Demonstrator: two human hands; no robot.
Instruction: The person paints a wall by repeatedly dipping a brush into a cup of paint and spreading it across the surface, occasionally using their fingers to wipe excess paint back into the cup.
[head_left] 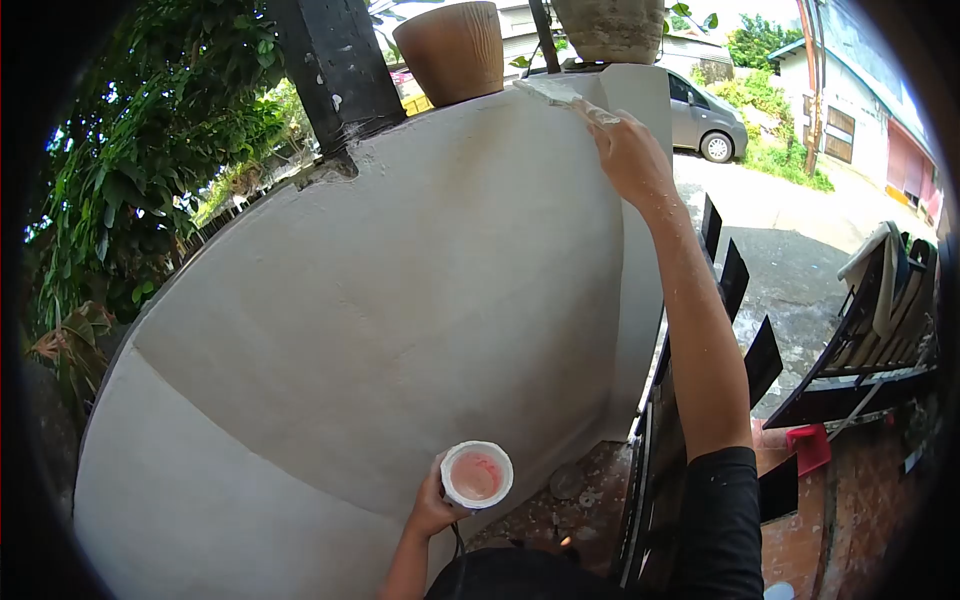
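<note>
My left hand (pixel 432 508) is wrapped around a small white tub (pixel 476 475), low in the view and close to my body. Pinkish residue shows inside the tub, and its rim is coated white. At the far end of my outstretched arm, my right hand (pixel 634 165) is closed on a white-smeared paintbrush (pixel 548 92). The brush lies against the top edge of the pale wall (pixel 400 270), near its right corner. White specks dot my right hand and forearm. My fingers partly hide the brush's handle.
A terracotta pot (pixel 455 55) and a weathered pot (pixel 608 30) stand on the wall's top, beside a dark post (pixel 335 70). Black fence slats (pixel 734 280) run along my right arm. A wooden chair (pixel 880 320) stands at the right, and a grey car (pixel 705 120) is parked beyond.
</note>
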